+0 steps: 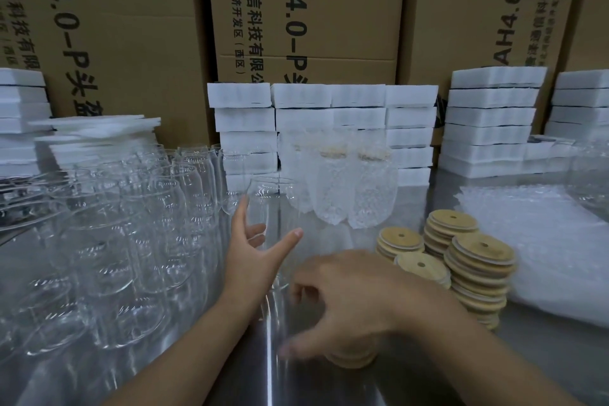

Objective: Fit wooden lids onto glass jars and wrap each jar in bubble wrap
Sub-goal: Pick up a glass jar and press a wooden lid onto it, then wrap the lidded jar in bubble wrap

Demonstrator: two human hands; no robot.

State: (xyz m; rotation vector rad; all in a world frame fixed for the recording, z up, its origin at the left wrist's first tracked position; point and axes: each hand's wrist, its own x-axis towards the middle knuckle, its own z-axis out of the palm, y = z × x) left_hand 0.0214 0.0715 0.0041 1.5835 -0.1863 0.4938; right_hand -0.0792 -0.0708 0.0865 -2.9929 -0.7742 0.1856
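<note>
Right hand (pixel 359 303) lies nearest, its fingers curled and blurred. A wooden lid (pixel 352 360) shows at its lower edge, but it cannot be told whether the lid is gripped or merely lies beneath. Left hand (pixel 253 250) holds the glass jar (pixel 270 204) in a wide span, thumb in front and fingers seen through the glass, judged to be steadying it upright on the steel table (pixel 428 379) for lidding. Lid stacks (pixel 478 270) and bubble wrap sheets (pixel 543 241) lie right, apparently kept within reach. Wrapped jars (pixel 342 188) stand behind; bare jars (pixel 131 224) crowd the left. The held jar's lower outline is lost in glare.
</note>
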